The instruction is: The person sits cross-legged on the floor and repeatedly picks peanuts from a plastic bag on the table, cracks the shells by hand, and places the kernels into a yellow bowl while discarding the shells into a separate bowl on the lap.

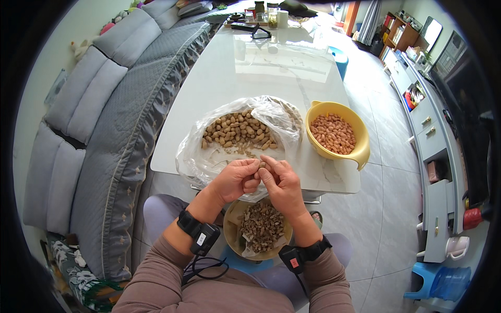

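My left hand [240, 176] and my right hand [282, 179] meet over the table's near edge, both pinching one peanut in its shell [262, 165]. Much of that peanut is covered by my fingers. Just beyond my hands, a clear plastic bag [191, 156] lies spread open, with many unshelled peanuts [238, 127] heaped inside and crumbs in front of them. A yellow plastic colander-shaped bowl [362, 135] full of shelled reddish peanut kernels [332, 133] stands to the right. Below my hands, between my knees, a round bin [233, 244] holds broken peanut shells [262, 227].
The bag and yellow bowl rest on a glossy white marble-patterned table [274, 74]. Jars and a tray [270, 17] stand at its far end. A grey sofa [117, 129] runs along the left. To the right are a blue stool [339, 60] and a TV cabinet [426, 129].
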`<state>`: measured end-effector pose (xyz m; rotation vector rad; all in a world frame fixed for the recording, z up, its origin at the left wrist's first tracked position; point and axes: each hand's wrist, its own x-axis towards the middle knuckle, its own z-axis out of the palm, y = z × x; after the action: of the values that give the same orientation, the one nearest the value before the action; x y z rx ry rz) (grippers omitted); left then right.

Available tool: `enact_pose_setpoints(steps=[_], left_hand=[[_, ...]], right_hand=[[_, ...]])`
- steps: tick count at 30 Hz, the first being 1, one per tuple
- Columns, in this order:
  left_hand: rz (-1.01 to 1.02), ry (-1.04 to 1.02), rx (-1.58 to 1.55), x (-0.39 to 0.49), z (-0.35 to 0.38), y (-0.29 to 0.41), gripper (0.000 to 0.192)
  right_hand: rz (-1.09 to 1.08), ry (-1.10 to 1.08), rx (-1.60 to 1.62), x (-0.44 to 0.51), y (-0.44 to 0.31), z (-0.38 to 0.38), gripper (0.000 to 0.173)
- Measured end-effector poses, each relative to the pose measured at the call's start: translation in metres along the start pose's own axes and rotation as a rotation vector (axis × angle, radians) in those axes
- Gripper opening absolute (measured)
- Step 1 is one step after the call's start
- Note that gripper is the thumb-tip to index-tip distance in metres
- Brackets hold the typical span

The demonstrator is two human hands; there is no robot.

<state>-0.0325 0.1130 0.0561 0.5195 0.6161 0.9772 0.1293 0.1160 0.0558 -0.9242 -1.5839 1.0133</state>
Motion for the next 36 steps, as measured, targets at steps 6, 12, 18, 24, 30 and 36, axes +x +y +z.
enact_pose_setpoints(steps=[6, 12, 18, 24, 30, 36], left_hand=[[0.051, 0.139, 0.289, 0.001, 0.006, -0.004, 0.030], [0.411, 0.235, 1.099, 0.007, 0.016, -0.020, 0.042], [0.491, 0.320, 1.057, 0.004, 0.023, -0.026, 0.045], [-0.114, 0.220, 0.243, 0.003, 0.021, -0.012, 0.038], [-0.076, 0.043, 0.132, 0.001, 0.018, -0.012, 0.033], [-0.065, 0.003, 0.080, 0.002, 0.020, -0.016, 0.031]], right_hand=[[-0.058, 0.030, -0.076, -0.001, -0.002, -0.005, 0.018], [0.019, -0.117, 0.098, -0.005, 0.008, -0.003, 0.010], [0.113, -0.102, 0.200, -0.008, 0.012, 0.003, 0.011], [-0.086, -0.120, -0.194, -0.003, 0.005, -0.011, 0.011], [-0.066, -0.036, -0.062, 0.000, 0.003, -0.016, 0.010], [0.031, 0.049, 0.028, -0.003, 0.003, -0.011, 0.008]])
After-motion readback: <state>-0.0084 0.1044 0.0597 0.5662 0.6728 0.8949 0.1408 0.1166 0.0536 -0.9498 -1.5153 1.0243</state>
